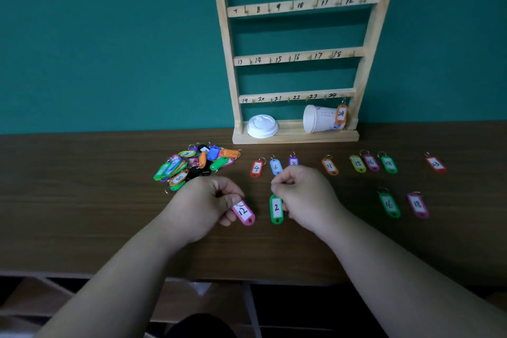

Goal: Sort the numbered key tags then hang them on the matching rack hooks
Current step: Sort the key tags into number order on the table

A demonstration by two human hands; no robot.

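**Two tags pinched, doubles on the table: plenty of room for a slip**

Pinching pink tag 12 point(243, 212) at its ring end in the curled left hand point(203, 206), low over the near middle of the table point(82, 200). Pinching in the right hand point(301, 195), curled just as tight, the ring of green tag 2 point(276, 208), just right of the 12. Lifted or resting on the wood, impossible to tell.

Easy to misplace from here. Calls for a slot for the 2 left of red tag 4 point(256, 169), close to the unsorted pile point(194, 164); could nudge that heap or lose the 2 in it. Calls for a slot for the 12 between orange tag 11 point(330, 166) and yellow tag 15 point(358, 163), reached past the right hand; likely to brush blue tag 6 point(276, 166) or purple tag 8 point(293, 161), half hidden behind the knuckles, and skew the far row.

Worth watching for doubles too: pink tag 16 point(371, 162) and green tag 18 point(389, 164) in the far row, then green tag 16 point(389, 204) and magenta tag 18 point(417, 205) nearer on the right, plus another 8 in the pile. Could end with two tags contending for one hook.

Further out, on the rack point(299, 57), only orange tag 24 point(341, 114) hung, right in front of a tipped paper cup point(318, 119) on the base, with a white lid point(262, 126) to its left. Could knock either when reaching for the lowest hooks.
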